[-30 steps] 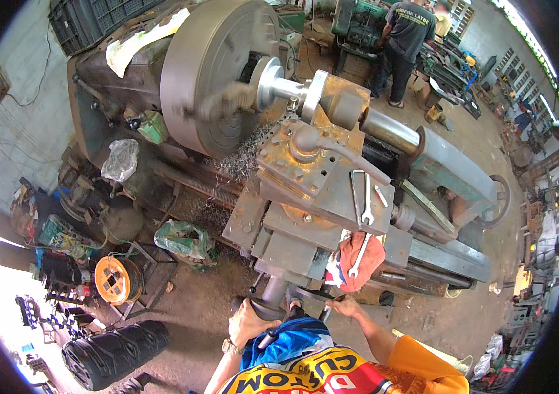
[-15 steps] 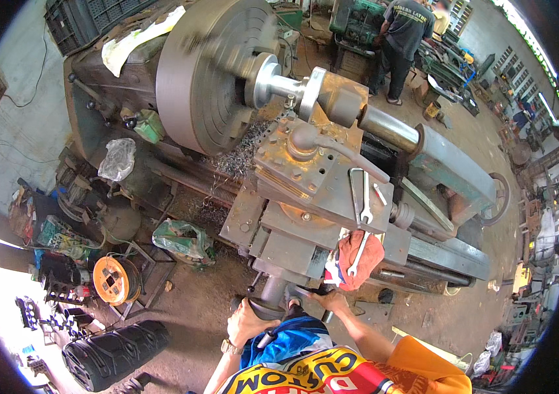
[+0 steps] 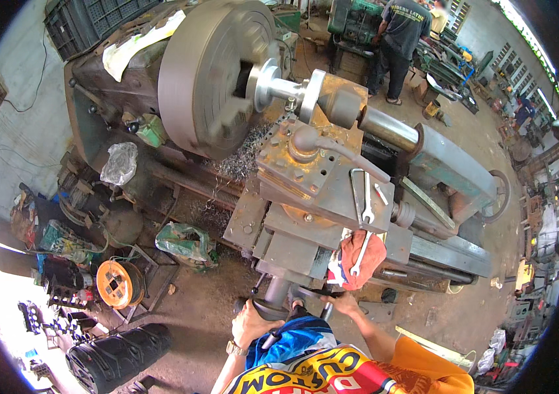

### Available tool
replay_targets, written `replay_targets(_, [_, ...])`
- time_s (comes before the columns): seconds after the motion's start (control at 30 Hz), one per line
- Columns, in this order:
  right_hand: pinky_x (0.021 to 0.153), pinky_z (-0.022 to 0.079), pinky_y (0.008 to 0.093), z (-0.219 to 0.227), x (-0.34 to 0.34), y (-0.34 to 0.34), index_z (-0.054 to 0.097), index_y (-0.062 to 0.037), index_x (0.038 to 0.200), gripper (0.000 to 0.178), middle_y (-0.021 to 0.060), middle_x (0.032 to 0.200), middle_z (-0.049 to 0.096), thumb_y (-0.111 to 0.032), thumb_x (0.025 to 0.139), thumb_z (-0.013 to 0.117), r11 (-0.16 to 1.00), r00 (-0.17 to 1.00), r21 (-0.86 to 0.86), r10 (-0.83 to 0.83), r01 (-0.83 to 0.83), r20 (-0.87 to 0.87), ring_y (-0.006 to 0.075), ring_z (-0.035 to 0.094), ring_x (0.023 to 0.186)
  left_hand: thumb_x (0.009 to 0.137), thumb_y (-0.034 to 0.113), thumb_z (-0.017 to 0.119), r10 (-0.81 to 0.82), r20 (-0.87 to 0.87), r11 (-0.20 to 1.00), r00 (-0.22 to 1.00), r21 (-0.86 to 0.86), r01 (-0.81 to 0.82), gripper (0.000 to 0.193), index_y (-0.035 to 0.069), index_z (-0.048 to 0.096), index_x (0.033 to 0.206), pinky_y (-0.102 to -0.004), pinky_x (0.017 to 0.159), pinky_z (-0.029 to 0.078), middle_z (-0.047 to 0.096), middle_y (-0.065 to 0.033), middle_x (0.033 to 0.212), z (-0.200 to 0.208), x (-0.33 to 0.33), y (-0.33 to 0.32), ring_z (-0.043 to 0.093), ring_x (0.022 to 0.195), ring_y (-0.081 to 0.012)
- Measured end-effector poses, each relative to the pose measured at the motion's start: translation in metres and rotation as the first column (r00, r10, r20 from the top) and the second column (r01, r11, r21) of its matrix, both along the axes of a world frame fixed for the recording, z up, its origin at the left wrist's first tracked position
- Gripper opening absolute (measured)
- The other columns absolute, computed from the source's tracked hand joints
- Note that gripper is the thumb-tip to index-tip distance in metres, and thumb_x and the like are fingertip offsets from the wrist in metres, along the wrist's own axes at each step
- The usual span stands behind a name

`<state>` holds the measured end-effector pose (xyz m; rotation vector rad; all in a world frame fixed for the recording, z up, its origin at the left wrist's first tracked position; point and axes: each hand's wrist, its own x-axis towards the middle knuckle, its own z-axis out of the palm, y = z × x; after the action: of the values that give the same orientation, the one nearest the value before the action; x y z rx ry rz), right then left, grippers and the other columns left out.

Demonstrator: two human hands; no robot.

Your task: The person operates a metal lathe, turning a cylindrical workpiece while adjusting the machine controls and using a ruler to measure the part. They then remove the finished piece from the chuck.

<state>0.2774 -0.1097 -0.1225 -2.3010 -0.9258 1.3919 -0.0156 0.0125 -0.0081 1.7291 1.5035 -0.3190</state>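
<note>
The handwheel point(image 3: 270, 311) sits at six o'clock in view. Your left hand point(image 3: 251, 324) curls closed around its nine-o'clock side; your right hand point(image 3: 342, 304), partly curled, meets its three-o'clock side, though whether it grips fully cannot be told. A red cloth point(image 3: 370, 268) lies toward two o'clock.

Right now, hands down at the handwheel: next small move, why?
Probably a small, slow turn of the handwheel: the left hand is on it, the right hand close by, and the chuck is motion-blurred, so apparently spinning. Tool contact isn't clear from this view.
</note>
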Motion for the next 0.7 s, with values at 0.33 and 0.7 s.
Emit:
replay_targets(0.33, [0.093, 0.053, 0.0383, -0.023, 0.008, -0.012, 0.077, -0.0114, 0.109, 0.071, 0.0157, 0.104, 0.076, -0.072, 0.073, 0.073, 0.999, 0.999, -0.003, -0.032, 0.032, 0.011, 0.031, 0.071, 0.104, 0.053, 0.069, 0.087, -0.001, -0.032, 1.0, 1.0, -0.02, 0.0, 0.12, -0.009, 0.047, 0.134, -0.0451, 0.094, 0.055, 0.065, -0.0285, 0.122, 0.002, -0.002, 0.001, 0.067, 0.112, -0.0396])
replay_targets(0.7, [0.091, 0.052, 0.0366, -0.018, 0.017, -0.021, 0.076, -0.0081, 0.112, 0.064, 0.0148, 0.104, 0.076, -0.063, 0.079, 0.074, 0.986, 0.985, 0.142, -0.068, 0.091, -0.16, 0.0231, 0.07, 0.097, 0.053, 0.068, 0.088, 0.011, -0.012, 1.0, 1.0, -0.004, -0.011, 0.115, -0.007, 0.049, 0.131, -0.0457, 0.095, 0.054, 0.067, -0.028, 0.119, 0.003, 0.0, 0.0, 0.067, 0.11, -0.0401])
